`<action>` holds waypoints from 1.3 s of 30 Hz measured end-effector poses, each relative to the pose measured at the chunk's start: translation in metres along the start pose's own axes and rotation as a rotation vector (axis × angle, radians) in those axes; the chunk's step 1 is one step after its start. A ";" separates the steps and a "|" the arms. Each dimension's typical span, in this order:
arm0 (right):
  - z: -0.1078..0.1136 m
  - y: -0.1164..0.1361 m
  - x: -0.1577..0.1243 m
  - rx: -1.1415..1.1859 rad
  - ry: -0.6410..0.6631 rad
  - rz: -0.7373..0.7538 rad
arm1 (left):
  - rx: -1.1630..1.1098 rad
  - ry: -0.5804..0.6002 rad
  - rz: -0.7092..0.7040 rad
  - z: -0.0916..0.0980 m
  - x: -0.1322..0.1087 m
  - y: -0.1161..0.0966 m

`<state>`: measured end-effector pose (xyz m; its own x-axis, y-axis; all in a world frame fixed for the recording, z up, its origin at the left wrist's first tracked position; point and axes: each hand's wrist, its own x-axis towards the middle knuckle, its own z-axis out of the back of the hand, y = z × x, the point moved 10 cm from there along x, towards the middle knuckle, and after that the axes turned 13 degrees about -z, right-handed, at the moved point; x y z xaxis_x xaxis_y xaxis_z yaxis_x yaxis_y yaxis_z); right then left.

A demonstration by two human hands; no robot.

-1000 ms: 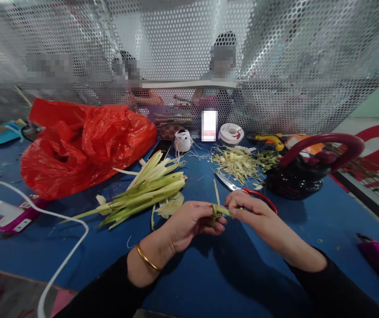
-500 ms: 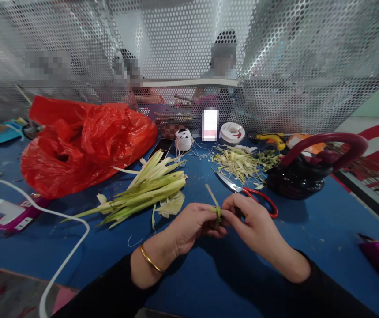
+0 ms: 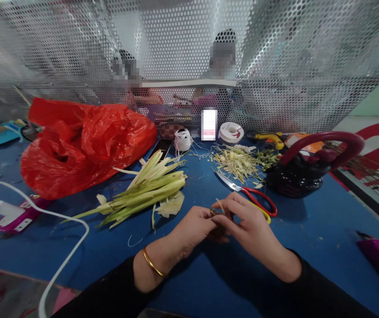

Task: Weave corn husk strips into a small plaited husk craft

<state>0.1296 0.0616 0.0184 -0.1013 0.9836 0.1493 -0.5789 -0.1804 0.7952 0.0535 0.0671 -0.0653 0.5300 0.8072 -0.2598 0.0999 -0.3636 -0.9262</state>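
A silvery, perforated sheet (image 3: 176, 44) rises behind a broad blue table (image 3: 103, 245), over whose near side a person's left grip (image 3: 196, 227) and right grip (image 3: 247, 221) meet. Beyond the left grip, off to its left, lies a crumpled, glossy red plastic bag (image 3: 116, 137); to the right of the right grip stands a rounded, shiny black vessel with an arched maroon handle (image 3: 297, 179). A bundle of long, pale green, leafy husks (image 3: 149, 194) rests near the left grip, on its left. Past the right grip spreads a loose heap of shredded, yellow-green plant scraps (image 3: 237, 163), with red-handled metal scissors (image 3: 238, 188) between the two. A slim gold-coloured bangle (image 3: 152, 263) circles the wrist behind the left grip. A curved yellow band (image 3: 265, 213) shows just beyond the right grip, partly hidden; whether it is held cannot be told. Smallest, a narrow, pale tan-green strip (image 3: 220, 204) pokes up where the grips meet: the left is clenched on it, while the right curls over, its fingertips too covered to tell what they grasp.
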 end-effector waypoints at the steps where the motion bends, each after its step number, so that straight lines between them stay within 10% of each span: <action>1: -0.001 -0.002 0.000 -0.001 -0.001 -0.017 | 0.020 0.003 0.002 -0.001 0.000 0.000; 24: -0.021 -0.048 0.004 -0.026 0.271 -0.377 | 0.162 0.110 0.072 -0.007 -0.003 0.014; 39: -0.021 -0.051 0.007 0.660 0.093 -0.495 | 0.146 0.347 0.072 -0.034 -0.017 0.009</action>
<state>0.1419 0.0776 -0.0335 -0.0431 0.9413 -0.3349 0.0162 0.3358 0.9418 0.0746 0.0346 -0.0597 0.7871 0.5678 -0.2409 -0.0560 -0.3232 -0.9447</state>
